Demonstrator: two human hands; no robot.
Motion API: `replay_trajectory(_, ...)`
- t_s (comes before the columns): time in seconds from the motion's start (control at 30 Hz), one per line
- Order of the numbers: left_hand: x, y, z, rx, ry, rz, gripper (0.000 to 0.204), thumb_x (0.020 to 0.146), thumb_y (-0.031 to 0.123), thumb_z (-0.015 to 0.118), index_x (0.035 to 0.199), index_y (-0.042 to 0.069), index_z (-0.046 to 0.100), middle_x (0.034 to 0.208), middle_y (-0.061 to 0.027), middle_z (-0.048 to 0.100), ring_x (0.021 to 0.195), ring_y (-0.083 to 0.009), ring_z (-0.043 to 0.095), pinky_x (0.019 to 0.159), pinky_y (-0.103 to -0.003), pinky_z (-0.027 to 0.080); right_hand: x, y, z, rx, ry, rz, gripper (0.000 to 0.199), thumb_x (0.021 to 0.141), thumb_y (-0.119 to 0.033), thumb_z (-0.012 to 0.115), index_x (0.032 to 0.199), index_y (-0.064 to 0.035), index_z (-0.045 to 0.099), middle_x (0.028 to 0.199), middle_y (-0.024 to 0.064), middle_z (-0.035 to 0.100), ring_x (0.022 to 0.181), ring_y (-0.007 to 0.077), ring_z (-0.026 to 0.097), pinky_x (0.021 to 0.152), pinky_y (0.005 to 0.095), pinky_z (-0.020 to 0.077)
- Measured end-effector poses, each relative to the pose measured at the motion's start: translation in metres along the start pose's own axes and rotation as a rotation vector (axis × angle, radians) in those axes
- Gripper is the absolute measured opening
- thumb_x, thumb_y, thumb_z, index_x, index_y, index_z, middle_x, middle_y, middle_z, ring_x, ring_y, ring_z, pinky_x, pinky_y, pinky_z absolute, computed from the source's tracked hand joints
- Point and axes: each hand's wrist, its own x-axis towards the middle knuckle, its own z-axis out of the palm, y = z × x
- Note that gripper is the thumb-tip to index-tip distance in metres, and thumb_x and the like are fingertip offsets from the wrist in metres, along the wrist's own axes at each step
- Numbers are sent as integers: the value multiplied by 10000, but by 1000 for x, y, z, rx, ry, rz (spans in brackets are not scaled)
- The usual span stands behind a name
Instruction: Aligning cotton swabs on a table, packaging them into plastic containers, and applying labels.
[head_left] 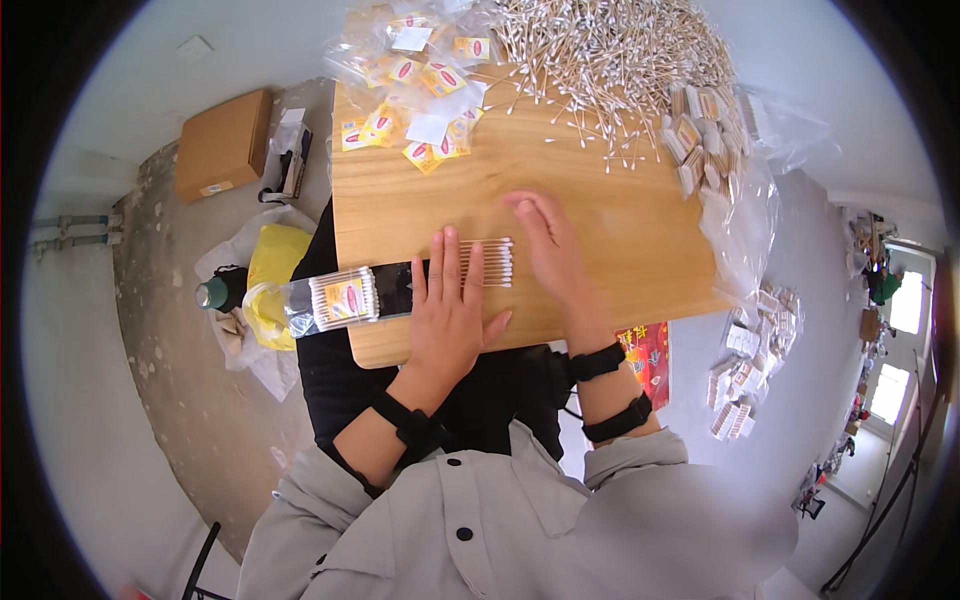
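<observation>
Near the table's front left, my left hand (449, 300) lies flat with its fingers spread over a row of cotton swabs (497, 262). The swabs lie side by side, their white tips to the right. Under that hand's fingertips runs a long black strip (397, 290), which sticks out past the table's left edge. On the strip sits a bundle of cotton swabs (345, 298) with a yellow label, in what looks like clear film. My right hand (553, 255) is just right of the loose row, above the wood. Its fingers are blurred and partly hidden, and nothing shows in them.
A big heap of loose swabs (610, 55) covers the table's (620, 235) far side. Left of it lie plastic bags with yellow labels (430, 80); right of it, bundled swabs (705, 140). More bundles (750, 360) lie on the floor at right. A cardboard box (222, 145) stands left.
</observation>
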Motion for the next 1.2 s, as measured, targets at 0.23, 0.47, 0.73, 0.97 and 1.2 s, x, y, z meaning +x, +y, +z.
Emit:
replay_trajectory(0.23, 3, 3, 4, -11, -37, -22, 986, 749, 465, 719, 1457, -52, 269, 1541, -261, 214, 1453, -366, 198, 1155, -510, 199, -23, 3, 40, 491, 233, -25, 511, 1058, -368, 275, 1334, 39, 416, 1352, 184, 463, 1320, 273, 414, 1129, 393, 306)
replay_trajectory(0.47, 0, 2, 3, 51, -35, -13, 978, 761, 468, 705, 1443, -83, 274, 1538, -251, 230, 1447, -372, 205, 1159, -507, 188, -2, 6, 18, 410, 258, 83, 373, 1022, -248, 453, 1303, -4, 475, 1238, 132, 522, 1113, 246, 569, 960, 403, 468)
replay_trajectory(0.73, 4, 6, 2, 57, -32, 19, 952, 800, 474, 664, 1446, -91, 253, 1530, -263, 232, 1444, -392, 196, 1157, -516, 184, 73, 3, -24, -675, 487, 28, 162, 873, -108, 626, 1024, -47, 627, 920, 152, 576, 825, 340, 603, 700, 404, 502)
replay_trajectory(0.97, 1, 5, 0, 46, -17, 0, 940, 768, 452, 704, 1426, -87, 303, 1525, -253, 256, 1444, -378, 209, 1156, -510, 197, 22, 36, -28, -518, 534, -37, 94, 838, -81, 636, 929, -63, 619, 925, 149, 594, 804, 322, 616, 674, 423, 497)
replay_trajectory(1.2, 2, 5, 0, 65, -37, 2, 945, 778, 473, 686, 1432, -86, 297, 1529, -259, 240, 1446, -380, 202, 1155, -518, 189, 15, 15, -26, -477, 310, -70, 73, 808, -59, 659, 870, -96, 658, 831, 83, 623, 747, 265, 626, 644, 380, 496)
